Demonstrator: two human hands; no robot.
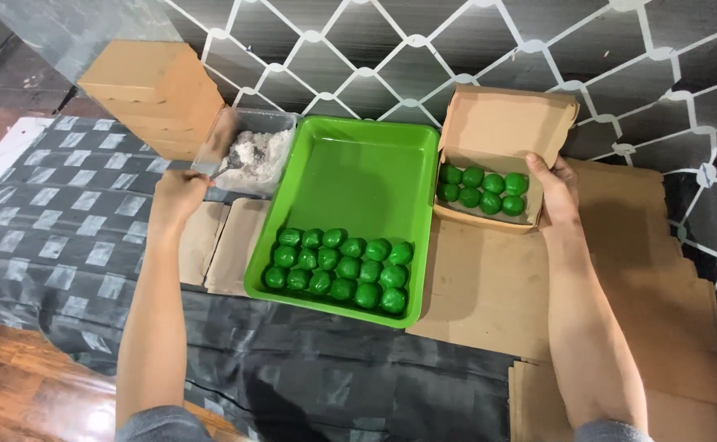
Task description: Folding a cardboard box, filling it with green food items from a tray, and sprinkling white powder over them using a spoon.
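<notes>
Green tray (350,176) on surface, green balls (339,270) packed along its near edge. Left hand (177,195) left of tray, grip closed on spoon (226,169) dipped into clear tub (256,155) of white flakes. Right hand (556,192) grips right wall of open cardboard box (501,135) holding more green balls. Stack of closed boxes (158,94) farthest left.

Small home food-packing spot on the floor, green tray (358,176) of round green sweets (339,268), stack of flat cardboard boxes (155,92), clear tub of white shreds (256,151), patterned wall tiles (391,49), wood flooring (15,385)
</notes>
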